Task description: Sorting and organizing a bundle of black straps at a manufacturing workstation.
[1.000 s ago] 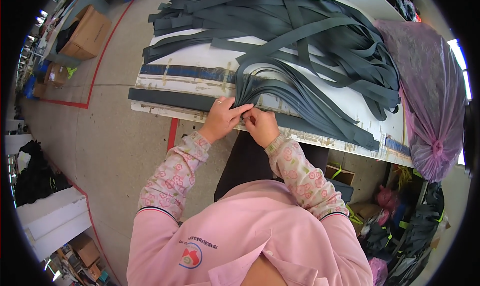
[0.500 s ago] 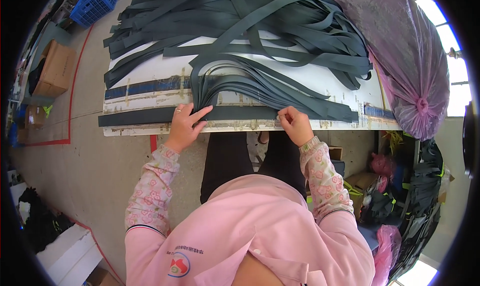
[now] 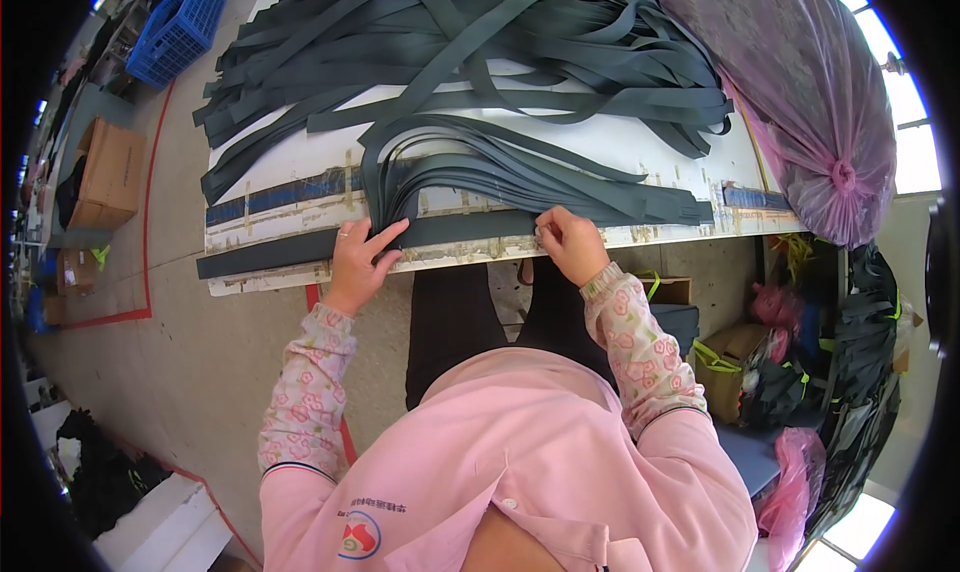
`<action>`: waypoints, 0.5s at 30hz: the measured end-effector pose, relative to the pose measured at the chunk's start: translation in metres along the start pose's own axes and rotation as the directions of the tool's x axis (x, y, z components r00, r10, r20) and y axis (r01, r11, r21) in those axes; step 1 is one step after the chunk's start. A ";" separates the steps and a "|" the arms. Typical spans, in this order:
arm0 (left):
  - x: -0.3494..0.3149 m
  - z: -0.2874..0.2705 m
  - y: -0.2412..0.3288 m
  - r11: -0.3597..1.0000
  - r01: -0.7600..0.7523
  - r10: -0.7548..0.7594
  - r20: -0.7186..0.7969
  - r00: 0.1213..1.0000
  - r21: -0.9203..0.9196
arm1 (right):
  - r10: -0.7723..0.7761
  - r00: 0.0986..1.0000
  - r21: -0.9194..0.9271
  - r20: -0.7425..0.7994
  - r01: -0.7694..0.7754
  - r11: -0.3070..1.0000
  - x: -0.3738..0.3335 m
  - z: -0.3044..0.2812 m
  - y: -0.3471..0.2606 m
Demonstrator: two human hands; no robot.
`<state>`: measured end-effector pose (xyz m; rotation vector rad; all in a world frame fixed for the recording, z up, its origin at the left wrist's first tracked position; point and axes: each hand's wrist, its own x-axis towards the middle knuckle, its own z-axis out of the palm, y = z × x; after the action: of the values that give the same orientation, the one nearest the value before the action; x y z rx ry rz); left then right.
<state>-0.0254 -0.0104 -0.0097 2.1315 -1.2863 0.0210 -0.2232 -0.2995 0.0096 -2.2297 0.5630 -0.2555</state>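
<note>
A long dark grey-green fabric strip (image 3: 270,257) lies flat along the near edge of the white table (image 3: 690,177). My left hand (image 3: 362,267) rests on it with fingers spread, beside the gathered left end of a bundle of matching strips (image 3: 470,177). That bundle arches up in a loop, and its ends fan out toward the right. Farther right along the edge, my right hand (image 3: 573,247) has thumb and fingertips pinched at the flat strip. Part of the strip is hidden beneath both hands.
A large tangled pile of similar strips (image 3: 400,42) covers the far part of the table. Against its right side stands a tied purple plastic bag (image 3: 800,92). On the floor at left are a blue crate (image 3: 180,27) and a cardboard box (image 3: 108,172).
My view has tilted a little, so the table edge now slopes. Both hands have shifted slightly left along the strip, the right one more. The looped bundle keeps its shape.
</note>
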 end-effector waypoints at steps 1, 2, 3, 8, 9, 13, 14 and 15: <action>0.000 0.000 0.001 1.000 -0.012 0.012 -0.014 1.000 -0.004 | 0.002 1.000 0.001 -0.002 -0.002 1.000 0.000 0.000 0.000; 0.001 0.000 0.001 1.000 -0.022 0.022 -0.029 0.999 -0.007 | 0.000 1.000 -0.002 -0.006 0.000 1.000 0.000 0.000 0.001; 0.000 0.000 0.001 1.000 -0.023 0.023 -0.028 0.999 -0.007 | -0.002 1.000 -0.005 -0.009 0.002 1.000 0.000 0.001 0.001; 0.000 0.000 0.003 1.000 -0.015 0.015 -0.022 1.000 0.001 | 0.009 0.999 -0.010 0.042 -0.008 1.000 0.000 0.000 0.007; 0.001 0.001 0.002 1.000 -0.017 0.018 -0.019 1.000 0.001 | 0.005 0.996 -0.019 0.090 -0.003 1.000 0.001 -0.002 0.010; -0.003 0.000 -0.001 1.000 -0.015 0.015 -0.030 0.999 -0.005 | 0.072 0.992 0.151 0.102 -0.087 0.985 0.004 -0.012 0.019; -0.002 0.000 0.000 1.000 -0.012 0.012 -0.029 1.000 -0.004 | 0.117 0.987 0.234 0.115 -0.141 0.962 0.002 -0.014 0.021; -0.001 0.000 -0.001 1.000 -0.015 0.015 -0.027 1.000 -0.003 | 0.159 0.979 0.314 0.130 -0.193 0.930 0.001 -0.015 0.023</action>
<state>-0.0253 -0.0098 -0.0103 2.1120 -1.2861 0.0538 -0.2345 -0.3228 0.0021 -1.8487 0.6135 -0.1287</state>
